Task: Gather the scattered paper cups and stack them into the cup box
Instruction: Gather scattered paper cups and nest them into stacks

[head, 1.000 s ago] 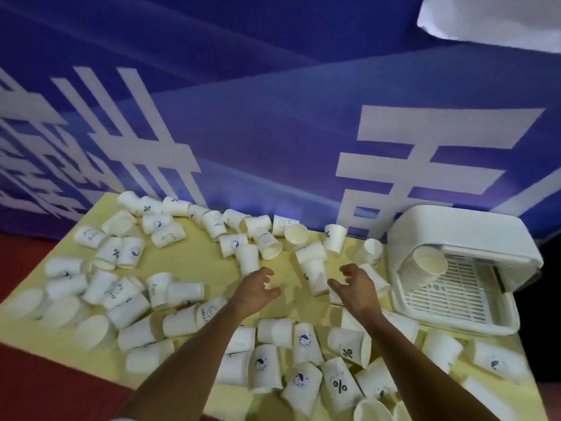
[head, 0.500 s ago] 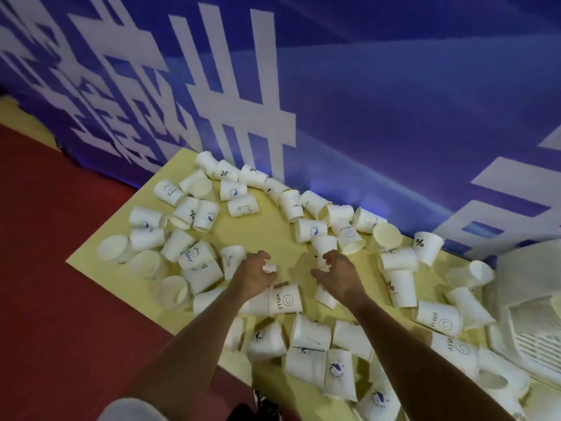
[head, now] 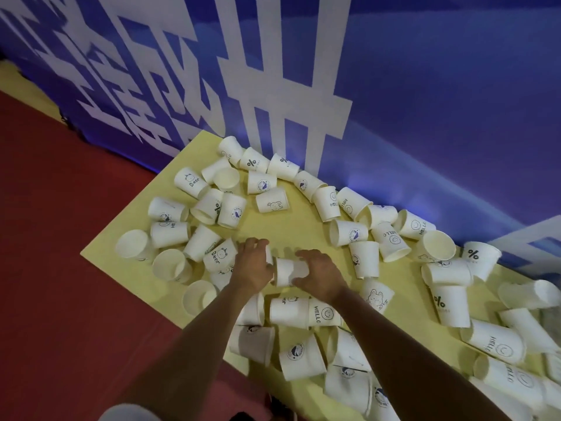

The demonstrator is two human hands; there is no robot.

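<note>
Many white paper cups with small printed logos lie scattered on their sides over the yellow table [head: 291, 220]. One white paper cup [head: 285, 270] lies sideways between my hands at the table's middle. My right hand [head: 320, 276] curls its fingers and thumb around the cup's right end. At the cup's left end is my left hand [head: 252, 265], closed against it, with a bit of white rim showing by its fingers. A "Bear" cup [head: 220, 255] touches my left hand's outer side. The cup box is out of view.
A blue banner with white characters [head: 273, 86] stands along the table's far edge. Red floor [head: 60, 238] lies beyond the table's left and near edges. Cups crowd the near edge under my forearms, including a "HELLO" cup [head: 323, 312]. More cups [head: 449, 300] pile up at the right.
The view has swung left, so the white cup box left the frame. My hands moved left across the table and closed in on one cup between them.
</note>
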